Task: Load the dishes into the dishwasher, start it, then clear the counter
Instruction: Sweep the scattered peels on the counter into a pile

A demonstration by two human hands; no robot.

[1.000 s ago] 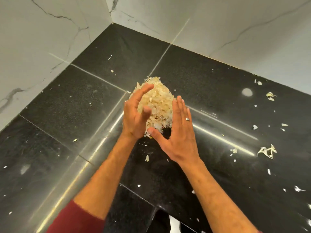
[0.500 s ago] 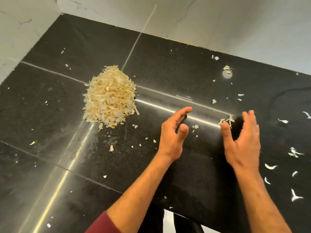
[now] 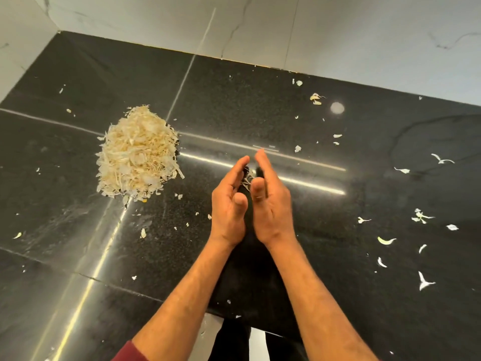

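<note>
Here, scraps (image 3: 248,178) between both hands.

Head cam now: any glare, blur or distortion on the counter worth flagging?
Head view: bright specular streaks cross the glossy black stone counter, plus a round lamp reflection; the left hand and right hand are slightly motion-soft, with scraps between them; the heap of pale peel shavings stays fairly sharp; wide-angle bending shows at the white marble wall edges.
</note>
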